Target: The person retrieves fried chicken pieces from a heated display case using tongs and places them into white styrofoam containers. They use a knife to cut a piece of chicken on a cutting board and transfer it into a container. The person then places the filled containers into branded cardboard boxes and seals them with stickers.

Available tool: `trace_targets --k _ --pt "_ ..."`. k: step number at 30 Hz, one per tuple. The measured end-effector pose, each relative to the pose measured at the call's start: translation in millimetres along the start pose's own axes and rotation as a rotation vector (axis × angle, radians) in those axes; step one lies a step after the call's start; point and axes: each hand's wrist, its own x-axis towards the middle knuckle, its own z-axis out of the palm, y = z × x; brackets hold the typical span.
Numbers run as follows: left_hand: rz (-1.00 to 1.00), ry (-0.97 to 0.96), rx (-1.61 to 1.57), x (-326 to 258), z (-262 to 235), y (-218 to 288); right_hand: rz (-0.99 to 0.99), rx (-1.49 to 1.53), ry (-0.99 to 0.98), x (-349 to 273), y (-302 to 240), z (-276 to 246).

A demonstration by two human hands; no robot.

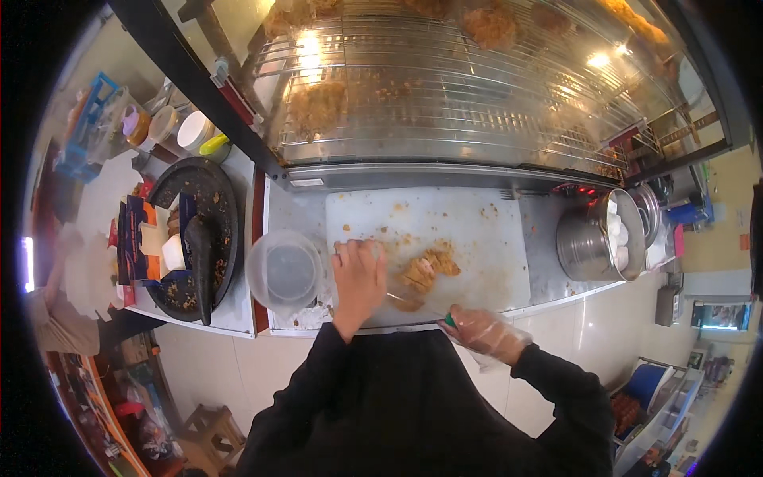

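Fried chicken (425, 274), near edge of cutting board (477, 230): left hand (358, 278) pressing flat, fingers clear; right hand (485, 332) clamped on knife (417, 304), slice evenly.

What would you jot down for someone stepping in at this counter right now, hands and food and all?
Left hand: bare, pressed flat on the white plastic cutting board, beside the golden-brown fried cutlet.
Right hand: in a clear plastic glove, gripping a green-handled knife whose blade points toward the cutlet.
Done: the cutlet already lies in several strips; crumbs are scattered over the board.
Left: the strips are still on the board, nothing plated.
Nearby: clear round plastic bowl left of the board, steel pot to the right, dark stone mortar farther left.
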Motion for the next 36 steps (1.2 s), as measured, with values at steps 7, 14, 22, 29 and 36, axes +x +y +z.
trace_targets --k 7,14,22,29,36 --pt "-0.057 -0.120 -0.001 3.9 6.4 -27.6 -0.140 0.132 0.131 39.8 11.8 32.8" --pt "0.217 -0.044 -0.248 12.4 -16.9 -29.8 -0.046 0.203 0.080 26.1 27.3 -18.5" --pt "-0.258 0.139 0.076 -62.5 -93.7 -45.1 0.061 -0.335 0.536 28.7 79.3 -34.2" --pt "-0.576 0.118 0.212 -78.4 -72.2 -80.6 0.200 -0.517 0.673 42.3 99.4 -1.9" --pt "-0.549 0.189 0.010 -81.1 -81.6 -99.6 0.100 -0.311 1.015 42.6 41.4 11.5"
